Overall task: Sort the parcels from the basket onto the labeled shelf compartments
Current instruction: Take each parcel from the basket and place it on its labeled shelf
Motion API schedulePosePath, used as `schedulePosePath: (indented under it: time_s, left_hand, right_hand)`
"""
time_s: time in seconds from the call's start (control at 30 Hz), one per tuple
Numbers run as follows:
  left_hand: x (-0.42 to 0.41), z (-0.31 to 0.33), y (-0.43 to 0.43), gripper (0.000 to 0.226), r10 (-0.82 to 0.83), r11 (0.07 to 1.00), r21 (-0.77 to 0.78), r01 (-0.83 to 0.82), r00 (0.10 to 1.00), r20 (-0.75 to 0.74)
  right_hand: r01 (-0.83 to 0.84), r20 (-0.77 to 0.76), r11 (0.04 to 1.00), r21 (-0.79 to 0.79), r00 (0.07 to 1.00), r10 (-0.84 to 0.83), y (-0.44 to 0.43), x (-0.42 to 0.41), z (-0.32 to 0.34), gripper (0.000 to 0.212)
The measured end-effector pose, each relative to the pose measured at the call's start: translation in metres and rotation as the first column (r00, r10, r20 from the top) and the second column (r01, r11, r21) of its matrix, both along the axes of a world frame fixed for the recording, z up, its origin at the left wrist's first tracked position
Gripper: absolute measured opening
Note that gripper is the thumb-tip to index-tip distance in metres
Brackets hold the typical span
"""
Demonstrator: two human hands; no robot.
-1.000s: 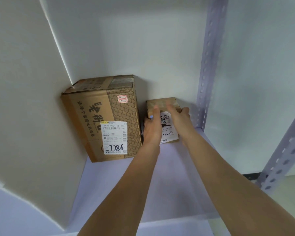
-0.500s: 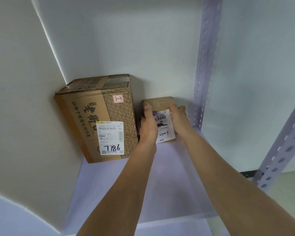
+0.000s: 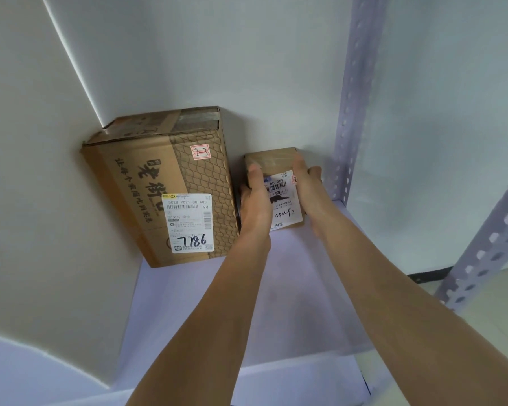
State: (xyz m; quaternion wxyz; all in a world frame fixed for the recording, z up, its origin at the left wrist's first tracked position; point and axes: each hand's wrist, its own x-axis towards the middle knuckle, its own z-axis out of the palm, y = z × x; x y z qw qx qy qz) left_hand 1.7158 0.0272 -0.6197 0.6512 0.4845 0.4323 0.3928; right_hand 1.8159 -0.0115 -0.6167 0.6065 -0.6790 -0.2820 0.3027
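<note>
Both hands are on it: the left hand (image 3: 254, 200) grasps the small parcel (image 3: 280, 200) by its left side and the right hand (image 3: 307, 189) clasps the right side, thumb over the top. The parcel stands deep in the compartment, at the 3 o'clock side of the large box (image 3: 159, 183), just beside it, its label facing out. Its base looks down on the shelf floor (image 3: 291, 288), though I can't be certain. To finish well, I'd settle it flat and square before letting go. Then ease the left fingers straight back toward 6 o'clock, since they sit in the thin gap between the two boxes and could drag either one. The back wall (image 3: 276, 83) closes off 12 o'clock, and the perforated post (image 3: 349, 112) stands near at 2 o'clock. The open room lies at 6 o'clock, a bare stretch of shelf floor running to the front lip (image 3: 299, 367).
</note>
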Motion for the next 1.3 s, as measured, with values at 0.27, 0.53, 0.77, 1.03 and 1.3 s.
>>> schedulePosePath:
  time_s: [0.27,0.53,0.77,1.03,1.3]
  left_hand:
    - [-0.011,0.013,-0.018,0.102,0.004,0.998,-0.061,-0.005,1.000,-0.017]
    - [-0.051,0.075,-0.090,0.093,-0.032,0.978,-0.210,0.010,0.994,-0.103]
    - [-0.106,0.202,-0.169,0.069,-0.083,0.970,-0.235,0.064,0.994,-0.071]
    - [-0.199,0.359,-0.245,0.062,0.038,0.965,-0.254,-0.066,0.993,-0.111]
    - [-0.322,0.442,-0.286,0.034,0.231,0.942,-0.225,-0.251,0.966,-0.112]
  right_hand:
    - [-0.008,-0.103,0.999,-0.035,0.995,0.004,-0.030,-0.004,0.037,0.051]
    - [0.055,-0.294,0.987,-0.152,0.951,-0.098,-0.096,-0.035,0.086,0.071]
    - [-0.065,-0.322,0.984,-0.167,0.947,0.008,-0.160,-0.093,0.200,0.062]
    - [-0.243,-0.305,0.954,-0.175,0.935,0.182,-0.217,-0.179,0.343,0.042]
    - [-0.440,-0.310,0.889,-0.124,0.868,0.387,-0.243,-0.291,0.421,0.040]
